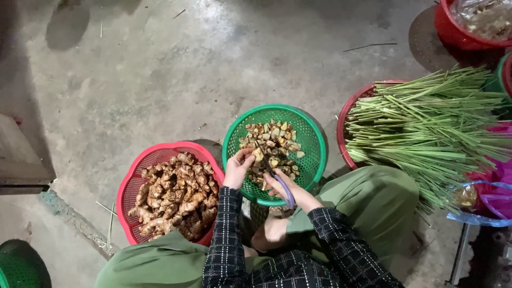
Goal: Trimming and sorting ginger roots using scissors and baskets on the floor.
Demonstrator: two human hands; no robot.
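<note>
Head view, looking straight down at your lap and the concrete floor [160, 69].

Your left hand [237, 168] is over the near rim of the round green plastic mesh basket [314, 138], fingers pinched closed around a small pale piece of ginger root [258, 154]. Your right hand [293, 194] is just beside it, closed around the purple handle of a small knife [282, 186]; the dark blade runs up toward the piece in your left hand and seems to touch it, though the contact point is too small to be sure. Both hands sit above the basket's lower left part.

The green basket holds a heap of cut ginger chunks [274, 141], tan skin with yellowish faces. It rests on the floor between your knees, against your olive-green trousers [373, 197]. Your sleeves [226, 229] are dark with a pale check.

To your left, touching your knee, is a red scalloped plastic mesh basket [133, 181] filled with whole knobbly brown ginger roots [178, 194].

To your right, a red round basket [346, 114] carries a thick bundle of long green lemongrass stalks [426, 128], the ends spilling over its rim. Beyond it, at the top right, is a red tub [448, 29] with pale contents. A pink and blue plastic bag [490, 197] lies at the right edge. Another green basket [21, 264] shows in the bottom left corner.
</note>
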